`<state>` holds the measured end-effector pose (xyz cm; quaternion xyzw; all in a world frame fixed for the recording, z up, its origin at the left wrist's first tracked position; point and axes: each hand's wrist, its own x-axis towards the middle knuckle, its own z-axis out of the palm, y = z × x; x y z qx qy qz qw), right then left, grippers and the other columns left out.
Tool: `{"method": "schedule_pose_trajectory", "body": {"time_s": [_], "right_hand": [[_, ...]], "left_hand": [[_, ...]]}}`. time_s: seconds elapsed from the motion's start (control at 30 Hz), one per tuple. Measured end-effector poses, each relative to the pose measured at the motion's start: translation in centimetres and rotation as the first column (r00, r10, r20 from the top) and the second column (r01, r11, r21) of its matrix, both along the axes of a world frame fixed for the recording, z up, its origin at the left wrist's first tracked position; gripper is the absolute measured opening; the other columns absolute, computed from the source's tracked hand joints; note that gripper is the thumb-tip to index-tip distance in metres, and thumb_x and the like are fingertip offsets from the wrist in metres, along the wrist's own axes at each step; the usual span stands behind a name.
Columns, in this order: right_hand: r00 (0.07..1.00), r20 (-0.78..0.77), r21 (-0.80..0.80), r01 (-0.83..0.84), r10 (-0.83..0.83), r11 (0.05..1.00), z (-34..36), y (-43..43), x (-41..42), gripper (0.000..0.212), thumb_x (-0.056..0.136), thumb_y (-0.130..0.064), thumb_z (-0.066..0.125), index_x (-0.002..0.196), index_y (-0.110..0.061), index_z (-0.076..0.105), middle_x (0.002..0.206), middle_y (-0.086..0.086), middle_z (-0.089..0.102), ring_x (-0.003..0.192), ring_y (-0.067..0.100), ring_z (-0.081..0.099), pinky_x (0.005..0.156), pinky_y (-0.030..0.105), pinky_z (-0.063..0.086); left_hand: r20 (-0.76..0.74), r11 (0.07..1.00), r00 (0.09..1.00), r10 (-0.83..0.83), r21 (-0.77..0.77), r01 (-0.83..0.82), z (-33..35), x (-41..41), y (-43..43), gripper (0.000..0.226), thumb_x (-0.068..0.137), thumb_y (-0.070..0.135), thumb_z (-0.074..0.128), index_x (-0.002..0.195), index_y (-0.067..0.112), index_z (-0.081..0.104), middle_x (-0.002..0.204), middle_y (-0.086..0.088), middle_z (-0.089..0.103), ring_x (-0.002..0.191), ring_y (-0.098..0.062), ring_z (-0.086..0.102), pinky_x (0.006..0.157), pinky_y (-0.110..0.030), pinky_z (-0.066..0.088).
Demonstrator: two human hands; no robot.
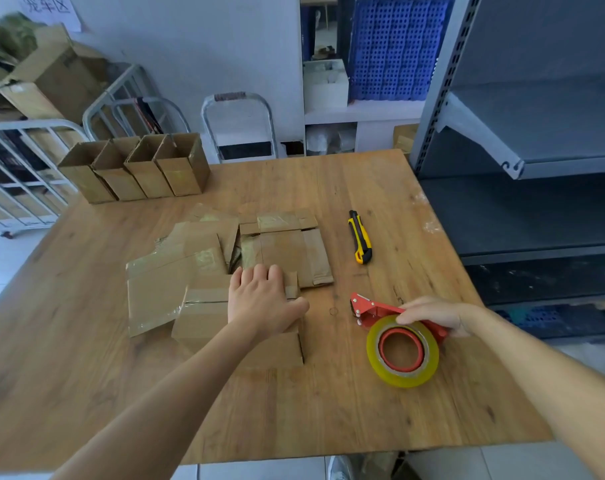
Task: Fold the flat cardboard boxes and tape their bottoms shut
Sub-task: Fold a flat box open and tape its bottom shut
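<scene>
1. Flat cardboard boxes (280, 244) lie in a loose, overlapping pile at the middle of the wooden table (328, 427), several with patches of clear tape on them.
2. At the near edge of that pile sits a folded box (204, 323); a strip of tape appears to run along its top seam, though the glare makes this hard to confirm.
3. The left hand (259, 299) lies palm down on the folded box, fingers straight and spread, pressing on its right end.
4. The right hand (436, 315) curls around the handle of a red tape dispenser (370, 308), which rests on the table to the right of the box and carries a yellowish tape roll (403, 351).
5. A yellow and black utility knife (360, 237) lies just right of the pile.
6. Four upright boxes (135, 168) stand in a row, side by side, at the far left corner.
</scene>
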<state>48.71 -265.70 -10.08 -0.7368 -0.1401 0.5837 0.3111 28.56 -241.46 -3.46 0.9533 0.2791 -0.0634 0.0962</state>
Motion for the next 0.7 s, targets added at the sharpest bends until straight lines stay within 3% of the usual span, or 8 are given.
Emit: {"method": "schedule_pose_trajectory", "body": {"time_s": [0.1,0.2,0.33,0.4,0.47,0.53,0.6,0.7], "right_hand": [[0.996,0.068,-0.024,-0.048,0.050,0.999,0.1,0.1,0.0,0.034,0.087,-0.028,0.071,0.114,-0.007,0.069,0.107,0.013,0.072,0.090,0.022,0.071,0.076,0.032,0.059],[0.970,0.198,-0.047,-0.137,0.143,0.989,0.5,0.1,0.0,0.031,0.088,-0.035,0.069,0.104,-0.009,0.073,0.100,0.010,0.074,0.093,0.021,0.071,0.088,0.036,0.057],[0.930,0.316,-0.075,-0.173,0.187,0.982,1.1,0.1,-0.1,0.023,0.088,-0.026,0.070,0.094,-0.005,0.074,0.093,0.013,0.073,0.087,0.025,0.071,0.088,0.039,0.057],[0.891,0.392,-0.147,-0.187,0.231,0.971,1.4,0.3,-0.8,0.028,0.088,-0.029,0.069,0.104,-0.007,0.072,0.098,0.008,0.072,0.100,0.030,0.068,0.087,0.035,0.054],[0.793,0.563,-0.193,-0.147,0.232,0.970,2.2,1.0,-2.1,0.042,0.093,-0.029,0.062,0.130,-0.009,0.059,0.124,0.005,0.064,0.118,0.027,0.059,0.094,0.032,0.046],[0.715,0.699,0.009,0.005,-0.009,1.000,3.7,2.5,-5.0,0.046,0.098,-0.017,0.052,0.144,-0.012,0.045,0.144,0.004,0.050,0.130,0.020,0.050,0.103,0.026,0.038],[0.717,0.628,0.326,0.109,-0.301,0.939,5.5,4.6,-9.1,0.043,0.100,-0.005,0.045,0.142,-0.012,0.047,0.144,0.000,0.050,0.129,0.015,0.050,0.102,0.018,0.037],[0.769,0.490,0.528,0.113,-0.410,0.842,7.1,8.1,-14.5,0.043,0.100,-0.002,0.041,0.142,-0.009,0.047,0.143,-0.001,0.051,0.130,0.006,0.047,0.106,0.013,0.034]], "left_hand": [[0.009,1.000,1.000,0.007,0.006,-0.007,0.0,0.0,-0.1,0.054,0.080,0.060,0.042,0.118,0.022,0.043,0.126,0.000,0.046,0.127,-0.024,0.034,0.117,-0.040,0.013],[0.022,1.000,1.000,0.018,-0.001,-0.018,0.1,0.0,-0.2,0.051,0.080,0.059,0.043,0.116,0.022,0.044,0.125,0.000,0.046,0.127,-0.023,0.034,0.117,-0.039,0.013],[0.009,1.000,1.000,0.000,0.013,0.000,0.0,-0.1,-0.1,0.051,0.084,0.060,0.041,0.117,0.021,0.045,0.127,-0.001,0.046,0.127,-0.024,0.035,0.117,-0.040,0.013],[-0.004,0.999,0.999,-0.032,0.032,0.032,-0.1,-0.3,-0.1,0.054,0.090,0.062,0.033,0.121,0.019,0.045,0.130,-0.003,0.046,0.129,-0.025,0.035,0.117,-0.041,0.012],[0.010,0.999,0.999,-0.050,0.000,0.050,0.0,-0.4,0.2,0.055,0.097,0.057,0.022,0.127,0.017,0.045,0.134,-0.005,0.046,0.132,-0.026,0.035,0.118,-0.043,0.009],[0.053,0.995,0.997,-0.047,-0.082,0.052,0.2,-0.4,0.7,0.050,0.101,0.043,0.017,0.131,0.015,0.045,0.137,-0.006,0.048,0.135,-0.025,0.033,0.119,-0.044,0.004],[0.077,0.988,0.996,-0.049,-0.145,0.060,0.3,-0.6,1.3,0.046,0.104,0.032,0.020,0.139,0.011,0.041,0.144,-0.008,0.044,0.142,-0.024,0.024,0.118,-0.043,-0.001],[0.066,0.980,0.995,-0.079,-0.175,0.090,0.3,-0.7,1.8,0.048,0.105,0.027,0.023,0.149,0.009,0.028,0.152,-0.007,0.036,0.148,-0.022,0.010,0.118,-0.042,-0.004]]}}
